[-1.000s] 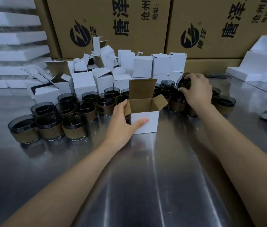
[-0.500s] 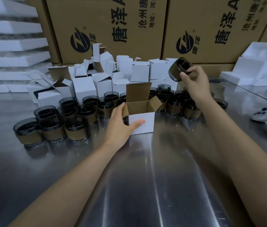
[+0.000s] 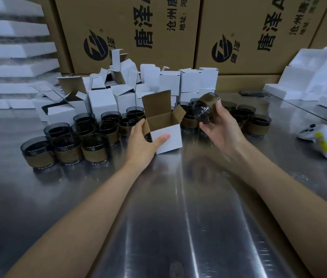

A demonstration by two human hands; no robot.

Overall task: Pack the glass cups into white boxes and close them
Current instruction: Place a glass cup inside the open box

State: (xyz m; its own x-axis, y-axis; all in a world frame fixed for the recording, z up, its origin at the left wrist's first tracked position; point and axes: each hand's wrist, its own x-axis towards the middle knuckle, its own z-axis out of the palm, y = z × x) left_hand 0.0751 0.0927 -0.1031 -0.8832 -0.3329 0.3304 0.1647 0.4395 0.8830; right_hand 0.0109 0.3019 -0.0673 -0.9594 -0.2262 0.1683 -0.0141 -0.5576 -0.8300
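Near part of the steel worktop (image 3: 168, 217) is lying bare, w/ both forearms reaching across it. At mid-worktop the L hand (image 3: 140, 143) is gripping an open white box (image 3: 166, 137): thumb is pressing across the white front, and the fingers (image 3: 138, 125) are curling round the left side. The box is standing upright on the worktop, w/ its back flap sticking up and brown side flaps spreading out. Just right of it the R hand (image 3: 220, 131) is holding one glass cup (image 3: 204, 110) off the worktop, fingers wrapping under and round it. The cup is tilting on its side beside the box's open top, not inside, w/ its dark glass end facing the box and its brown band on the far end. Left of the box a cluster of banded cups (image 3: 66, 145) is standing upright, and a second cluster (image 3: 256, 125) is standing behind the R hand. By the right edge a white controller (image 3: 321, 141) w/ a yellow mark is lying. Further back a heap of white boxes (image 3: 102, 101), some open, some shut, is sitting toward the far edge. White foam slabs (image 3: 14, 51) are stacking up at the far-left corner, and more foam pcs (image 3: 309, 77) are resting at the far-right. Brown cartons (image 3: 128, 33) w/ black print are standing along the far edge.
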